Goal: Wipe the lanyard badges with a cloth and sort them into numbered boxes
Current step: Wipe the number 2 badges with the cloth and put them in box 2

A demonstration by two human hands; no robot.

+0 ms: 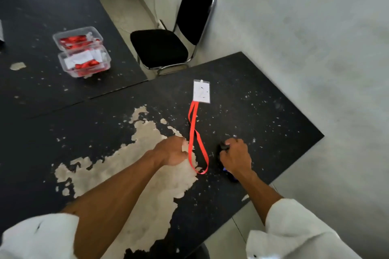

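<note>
Setting: plain office or meeting room, sparsely kept. Evidence: black padded chair [160,46] with chrome tube frame; bare, stained whitish wall [294,27] behind the chair; pale tiled floor [126,10] beneath it; black table [42,6] with peeling top left of the chair; second table [263,94], likewise peeling, on the chair's near side.

red lanyard [192,132], white badge [201,91], perhaps blue-black cloth [230,176]
</note>
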